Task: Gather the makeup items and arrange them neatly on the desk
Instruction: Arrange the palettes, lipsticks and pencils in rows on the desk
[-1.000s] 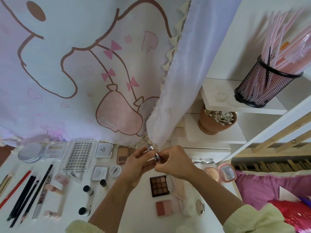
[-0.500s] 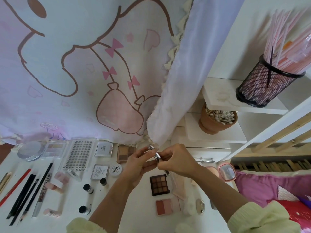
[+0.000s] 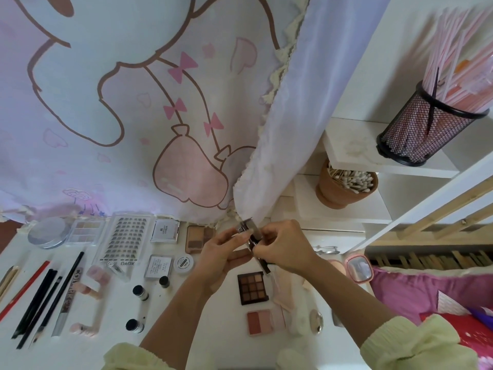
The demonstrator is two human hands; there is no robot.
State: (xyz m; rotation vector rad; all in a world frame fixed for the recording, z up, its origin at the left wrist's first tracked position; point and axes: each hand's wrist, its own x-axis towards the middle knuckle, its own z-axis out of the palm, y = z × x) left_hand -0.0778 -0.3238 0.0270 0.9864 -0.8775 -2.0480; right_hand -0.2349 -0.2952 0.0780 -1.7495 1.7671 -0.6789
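The white bench point(image 3: 114, 311) carries a row along its far edge: a round silver compact point(image 3: 48, 232), a pale palette point(image 3: 85, 232), a lash tray point(image 3: 125, 240), a white square compact point(image 3: 165, 231) and a brown palette point(image 3: 196, 239). Pencils and brushes point(image 3: 40, 297) lie side by side at the left edge. Nearer the middle sit three black-capped bottles point(image 3: 140, 292), a nine-pan eyeshadow palette point(image 3: 253, 288) and, toward the front edge, a blush duo point(image 3: 258, 322).

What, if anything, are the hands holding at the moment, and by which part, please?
A slim metallic makeup item: the left hand holds its upper end, the right hand pinches its middle.
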